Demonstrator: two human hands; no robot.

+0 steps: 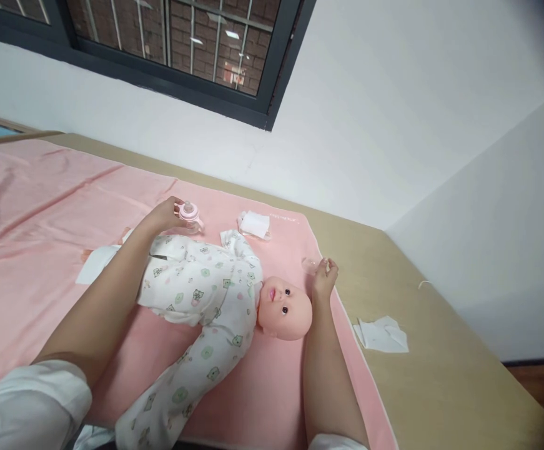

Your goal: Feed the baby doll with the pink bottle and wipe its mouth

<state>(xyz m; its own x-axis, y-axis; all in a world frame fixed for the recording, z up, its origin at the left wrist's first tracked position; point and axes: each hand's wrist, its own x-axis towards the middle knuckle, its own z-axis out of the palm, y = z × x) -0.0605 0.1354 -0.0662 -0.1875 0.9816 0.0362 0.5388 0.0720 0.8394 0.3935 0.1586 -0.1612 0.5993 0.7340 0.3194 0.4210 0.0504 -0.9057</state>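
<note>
A baby doll [234,300] in a white patterned sleepsuit lies on a pink blanket [42,206], its head toward the right. My left hand [166,215] reaches past the doll's body and is closed around a pink baby bottle [190,215] standing on the blanket. Beyond the doll's head, my right hand [324,276] pinches a small clear cap [310,265] at the blanket's right edge.
A white wipe packet [254,224] lies past the doll. A flat white cloth [96,264] sits under my left forearm, and crumpled white tissue [383,334] rests on the tan surface [440,350] to the right. White walls and a dark-framed window [178,50] close the far side.
</note>
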